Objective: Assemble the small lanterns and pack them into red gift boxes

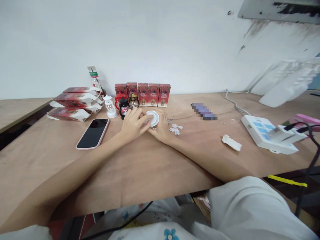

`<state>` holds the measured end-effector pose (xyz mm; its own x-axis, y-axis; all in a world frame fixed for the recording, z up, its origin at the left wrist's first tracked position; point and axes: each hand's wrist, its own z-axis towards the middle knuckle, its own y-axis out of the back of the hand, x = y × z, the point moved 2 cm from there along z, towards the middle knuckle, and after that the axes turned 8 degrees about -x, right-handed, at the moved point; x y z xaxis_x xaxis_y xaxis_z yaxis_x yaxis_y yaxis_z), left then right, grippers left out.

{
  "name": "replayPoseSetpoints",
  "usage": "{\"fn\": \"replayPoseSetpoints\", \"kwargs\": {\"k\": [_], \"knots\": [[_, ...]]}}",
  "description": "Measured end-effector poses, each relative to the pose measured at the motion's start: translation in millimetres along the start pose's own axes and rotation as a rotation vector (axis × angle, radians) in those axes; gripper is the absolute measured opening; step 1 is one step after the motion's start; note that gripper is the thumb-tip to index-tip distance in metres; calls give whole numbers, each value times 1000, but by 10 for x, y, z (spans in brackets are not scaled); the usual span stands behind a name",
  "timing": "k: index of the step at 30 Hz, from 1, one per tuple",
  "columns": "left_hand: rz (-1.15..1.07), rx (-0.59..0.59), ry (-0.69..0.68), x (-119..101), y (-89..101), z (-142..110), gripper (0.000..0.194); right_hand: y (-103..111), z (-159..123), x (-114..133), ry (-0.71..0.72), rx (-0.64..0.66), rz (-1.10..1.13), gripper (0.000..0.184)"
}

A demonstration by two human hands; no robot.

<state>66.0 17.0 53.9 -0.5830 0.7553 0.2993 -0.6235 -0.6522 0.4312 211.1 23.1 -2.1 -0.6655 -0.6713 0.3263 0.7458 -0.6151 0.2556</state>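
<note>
Both hands meet far out on the bare wooden worktop [150, 166], right in front of the row of five small red cartons [142, 94] standing against the wall. The left hand [132, 124] curls its fingers round the near-left side of a small round white plastic disc [152, 118], and the right hand [161, 128] cups it from the other side, so the disc is pinched between them just above the worktop. Left of the cartons stand three little lantern figures, one white [110, 106], one red and black [122, 107], one dark [133, 100]. Further left of the cartons lies a black phone in a pink case [93, 133]. Small white plastic bits [176, 129] sit just right of the right hand.
</note>
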Motion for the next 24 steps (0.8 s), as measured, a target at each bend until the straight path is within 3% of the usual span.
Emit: {"fn": "replayPoseSetpoints", "kwargs": {"k": [3,7,11,13,16,20,22,24], "knots": [[-42,-19,-10,22,-10,-57,23,-1,-3,-10,1,13,32,49],[-229,-76,115,118,-98,-209,69,-1,-1,-12,56,8,120,63],[-470,102,268,211,-281,-382,97,-12,1,-10,83,61,221,59],[-550,195,334,224,-339,-437,92,-16,-10,-16,48,127,241,53],[-541,254,423,217,-349,-461,61,24,-53,-12,18,204,249,51],[-461,135,523,218,-307,-438,46,222,-98,-76,-7,162,160,43],[-419,53,582,237,-302,-435,44,375,-74,-218,-104,122,-6,34],[-377,-2,621,261,-313,-443,41,529,-14,-426,-240,183,-184,25]]}}
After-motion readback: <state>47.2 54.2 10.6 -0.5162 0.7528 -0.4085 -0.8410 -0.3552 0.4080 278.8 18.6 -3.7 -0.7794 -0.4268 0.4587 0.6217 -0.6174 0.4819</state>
